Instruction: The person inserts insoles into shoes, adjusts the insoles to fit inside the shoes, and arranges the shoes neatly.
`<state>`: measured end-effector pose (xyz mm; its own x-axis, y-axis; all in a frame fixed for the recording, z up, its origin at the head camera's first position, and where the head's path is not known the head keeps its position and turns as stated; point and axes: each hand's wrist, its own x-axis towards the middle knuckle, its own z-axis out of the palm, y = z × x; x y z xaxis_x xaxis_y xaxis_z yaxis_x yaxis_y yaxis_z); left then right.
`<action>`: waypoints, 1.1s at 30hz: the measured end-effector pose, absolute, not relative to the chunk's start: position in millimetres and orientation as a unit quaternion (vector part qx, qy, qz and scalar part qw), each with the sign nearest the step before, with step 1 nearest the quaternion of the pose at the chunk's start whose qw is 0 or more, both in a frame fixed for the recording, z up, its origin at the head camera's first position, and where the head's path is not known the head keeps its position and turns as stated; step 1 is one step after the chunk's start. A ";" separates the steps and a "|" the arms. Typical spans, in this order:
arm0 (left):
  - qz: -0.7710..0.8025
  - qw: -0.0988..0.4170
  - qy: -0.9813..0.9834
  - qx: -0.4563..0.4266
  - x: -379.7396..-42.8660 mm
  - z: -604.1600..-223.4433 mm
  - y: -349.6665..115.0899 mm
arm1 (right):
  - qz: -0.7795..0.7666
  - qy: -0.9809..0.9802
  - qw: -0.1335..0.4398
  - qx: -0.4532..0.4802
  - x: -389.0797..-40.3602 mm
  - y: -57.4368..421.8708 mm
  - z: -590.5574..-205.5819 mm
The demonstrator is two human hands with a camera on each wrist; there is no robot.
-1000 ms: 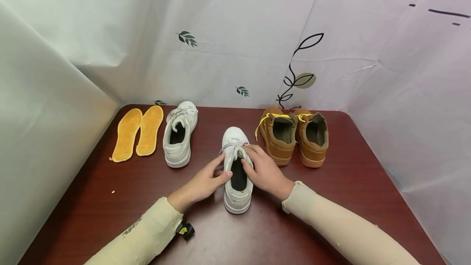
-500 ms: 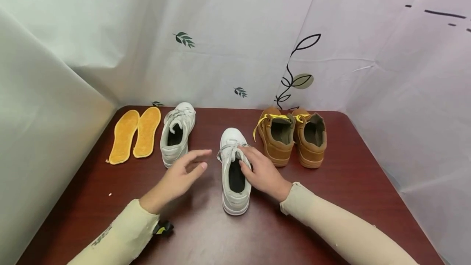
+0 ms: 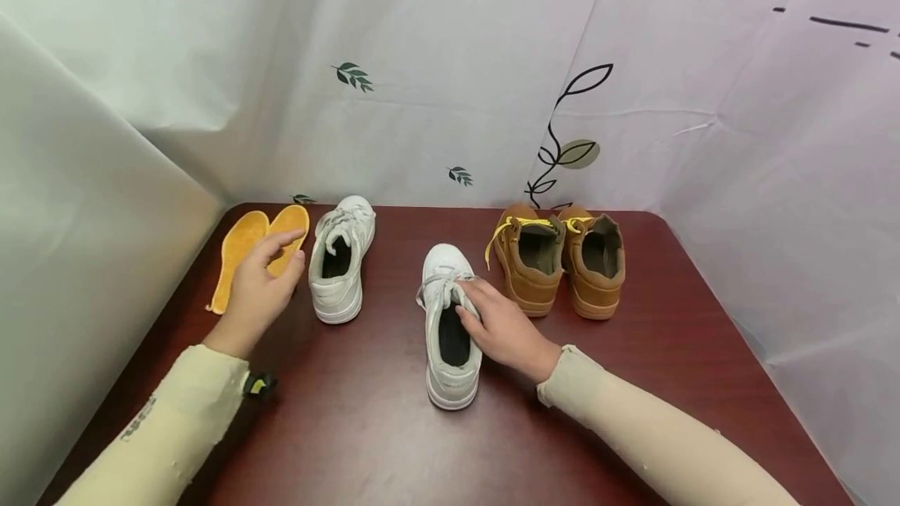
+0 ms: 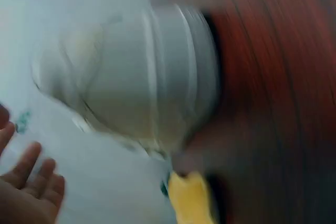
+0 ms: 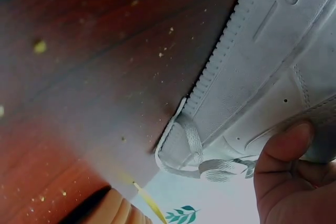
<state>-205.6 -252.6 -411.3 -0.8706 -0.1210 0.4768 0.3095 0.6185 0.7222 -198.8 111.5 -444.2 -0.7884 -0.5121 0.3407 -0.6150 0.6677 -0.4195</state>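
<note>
A white sneaker [image 3: 451,369] stands in the middle of the table, toe pointing away, its dark inside showing. My right hand [image 3: 508,334] holds it by the right side of its opening, fingers by the laces and thumb at the collar. In the right wrist view, curled fingers meet the collar of the sneaker [image 5: 273,72]. My left hand [image 3: 258,287] hovers at the far left, thumb and fingers spread apart with nothing between them. It overlaps two yellow insoles [image 3: 237,244] lying side by side, partly hiding them. The left wrist view is blurred.
A second white sneaker [image 3: 339,295] stands just right of the insoles. Two brown shoes with yellow laces, a left one [image 3: 530,287] and a right one [image 3: 596,291], stand at the back right. A pale curtain [image 3: 422,100] rises behind the table [image 3: 351,428].
My left hand has let go of the middle sneaker and moved left, past the second white sneaker, to the yellow insoles. My right hand has stayed on the middle sneaker.
</note>
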 end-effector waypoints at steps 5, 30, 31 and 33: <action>-0.319 0.088 -0.943 -0.042 -221.5 -421.5 -281.5 | 0.267 -0.910 0.090 0.304 -198.5 111.5 -444.2; -0.162 -0.022 -0.985 -0.062 -223.7 -449.7 -301.7 | 0.269 -0.908 0.099 0.305 -198.2 111.2 -445.0; -0.161 -0.022 -0.985 -0.062 -223.0 -449.1 -301.3 | 0.270 -0.908 0.099 0.304 -198.0 111.1 -444.5; -0.158 -0.021 -0.985 -0.061 -221.3 -447.6 -300.5 | 0.270 -0.908 0.100 0.304 -197.9 110.9 -444.1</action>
